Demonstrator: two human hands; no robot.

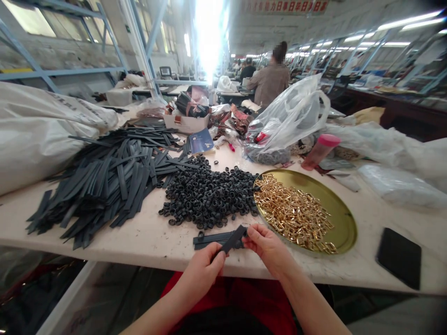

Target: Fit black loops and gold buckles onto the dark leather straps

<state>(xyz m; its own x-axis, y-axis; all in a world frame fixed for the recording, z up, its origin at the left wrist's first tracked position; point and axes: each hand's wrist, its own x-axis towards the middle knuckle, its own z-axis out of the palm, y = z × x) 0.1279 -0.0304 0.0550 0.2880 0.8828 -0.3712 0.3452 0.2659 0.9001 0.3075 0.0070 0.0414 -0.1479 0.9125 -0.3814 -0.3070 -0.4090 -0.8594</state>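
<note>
Black strap (233, 240) left of the gold tray (337, 204): the left hand (206, 264) pinches it, the right hand (268, 246) seemingly a small loop (245, 231). A flat, steady tip should help.

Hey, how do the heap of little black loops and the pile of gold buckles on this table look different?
The black loops are dark and dull, while the gold buckles are shiny. The loops are rounded rings; the buckles are angular frames. The loops lie mostly straight on the table, whereas the buckles lie on a round tray. Both are loose heaps of many small pieces with open middles.
</note>
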